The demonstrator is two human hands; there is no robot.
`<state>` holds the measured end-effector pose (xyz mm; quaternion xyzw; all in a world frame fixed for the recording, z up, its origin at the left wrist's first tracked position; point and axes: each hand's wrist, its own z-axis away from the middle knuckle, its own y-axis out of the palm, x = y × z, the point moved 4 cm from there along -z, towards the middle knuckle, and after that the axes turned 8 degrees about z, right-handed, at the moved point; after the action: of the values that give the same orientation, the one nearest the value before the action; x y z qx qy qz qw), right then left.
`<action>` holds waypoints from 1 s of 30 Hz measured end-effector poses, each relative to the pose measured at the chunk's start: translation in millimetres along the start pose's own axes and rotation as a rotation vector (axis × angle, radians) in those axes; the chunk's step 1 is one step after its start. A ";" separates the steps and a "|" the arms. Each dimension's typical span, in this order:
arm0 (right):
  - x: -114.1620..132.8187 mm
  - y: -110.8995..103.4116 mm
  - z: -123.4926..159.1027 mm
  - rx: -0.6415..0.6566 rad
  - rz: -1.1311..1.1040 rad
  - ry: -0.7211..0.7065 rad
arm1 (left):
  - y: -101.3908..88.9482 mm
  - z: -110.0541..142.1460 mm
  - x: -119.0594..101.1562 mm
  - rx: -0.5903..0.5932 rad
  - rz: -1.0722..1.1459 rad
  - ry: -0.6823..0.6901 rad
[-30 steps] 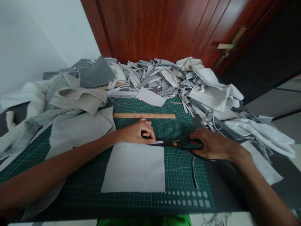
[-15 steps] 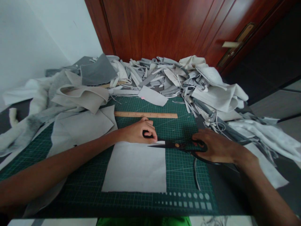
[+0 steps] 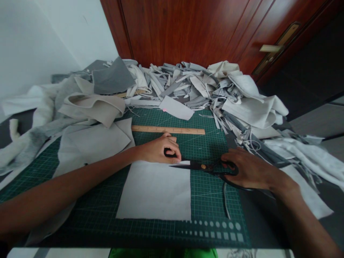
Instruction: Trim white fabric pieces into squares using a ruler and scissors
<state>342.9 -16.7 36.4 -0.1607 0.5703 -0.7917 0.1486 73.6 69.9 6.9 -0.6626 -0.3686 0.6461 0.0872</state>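
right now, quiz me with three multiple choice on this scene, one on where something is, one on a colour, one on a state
1. Where does the wooden ruler lie relative to the white fabric square?
A. beyond it on the mat
B. on top of it
C. under it

2. What colour is the cutting mat?
A. red
B. green
C. blue

3. What is the right hand doing?
A. resting flat on the ruler
B. gripping the mat's edge
C. holding the black-handled scissors

1: A, the ruler lies on the mat past the fabric's far edge.
2: B, green shows around the fabric.
3: C, its fingers wrap the handles.
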 end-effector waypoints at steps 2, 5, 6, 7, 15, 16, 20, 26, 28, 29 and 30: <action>0.4 0.1 -0.6 0.004 -0.005 0.005 | -0.1 0.2 0.3 -0.002 -0.002 0.006; 0.7 0.1 -2.0 0.008 -0.011 0.000 | -0.5 0.1 0.0 -0.004 0.005 0.012; 0.6 0.1 -2.5 0.010 -0.011 -0.003 | -0.6 0.0 -0.3 -0.004 0.008 0.015; 0.4 0.1 -3.0 0.013 -0.009 -0.005 | -0.7 -0.1 -0.7 -0.005 0.009 0.018; -1.8 1.9 -5.3 0.036 -0.001 -0.014 | -0.2 -0.7 -4.3 0.000 -0.001 -0.002; -1.9 1.9 -5.4 0.030 -0.004 -0.017 | -0.2 -0.7 -4.8 0.001 -0.002 -0.008; -3.3 2.8 -6.4 0.019 -0.013 -0.026 | -0.7 -0.5 -6.7 0.005 -0.005 -0.011; -4.1 2.2 -8.6 0.000 0.004 -0.074 | -1.0 0.1 -6.0 0.006 0.007 -0.008; -3.2 0.9 -9.1 -0.011 0.009 -0.087 | -0.7 0.7 -4.4 0.004 0.016 -0.005; -2.7 0.2 -9.2 -0.016 0.010 -0.094 | -0.5 1.0 -3.5 0.003 0.023 -0.002; -2.2 -0.5 -9.4 -0.024 0.009 -0.097 | -0.3 1.2 -2.6 0.003 0.026 0.001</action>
<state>341.0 -7.6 33.9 -0.1982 0.5726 -0.7753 0.1779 72.7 68.0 9.0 -0.6676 -0.3590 0.6474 0.0797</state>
